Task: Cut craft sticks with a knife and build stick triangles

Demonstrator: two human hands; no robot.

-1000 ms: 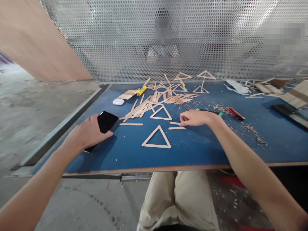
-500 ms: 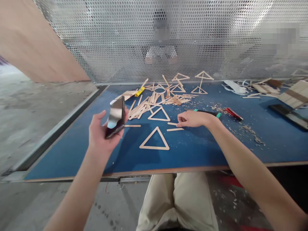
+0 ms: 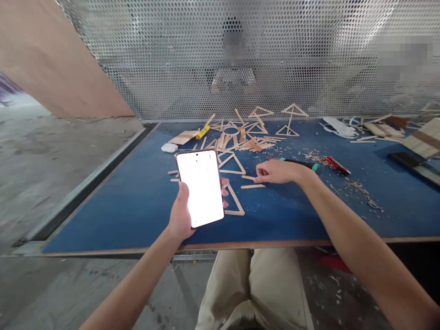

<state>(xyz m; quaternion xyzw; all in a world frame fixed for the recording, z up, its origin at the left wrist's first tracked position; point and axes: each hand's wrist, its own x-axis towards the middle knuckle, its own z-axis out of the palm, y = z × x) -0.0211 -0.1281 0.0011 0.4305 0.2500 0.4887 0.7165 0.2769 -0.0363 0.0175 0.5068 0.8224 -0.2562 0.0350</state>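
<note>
My left hand (image 3: 181, 213) holds a smartphone (image 3: 202, 187) upright over the blue table (image 3: 137, 201), its screen lit bright white and facing me. The phone hides most of a stick triangle (image 3: 237, 204) lying behind it. My right hand (image 3: 280, 171) rests on the table with fingertips pinched at a loose wooden stick (image 3: 248, 177); a second loose stick (image 3: 253, 186) lies just below. Another stick triangle (image 3: 232, 165) lies flat behind the phone.
A pile of wooden sticks (image 3: 237, 140) and several stick triangles sit at the back near the perforated metal screen (image 3: 220, 55). A yellow glue tube (image 3: 202, 132), white earbud case (image 3: 169, 147), red cutter (image 3: 337, 164), green-tipped tool (image 3: 299, 162) and wood shavings lie around. A person sits behind the screen.
My left hand picked the phone up from the table's left side, turned it and brought it in front of me with the screen now lit. My right hand stayed in place.
</note>
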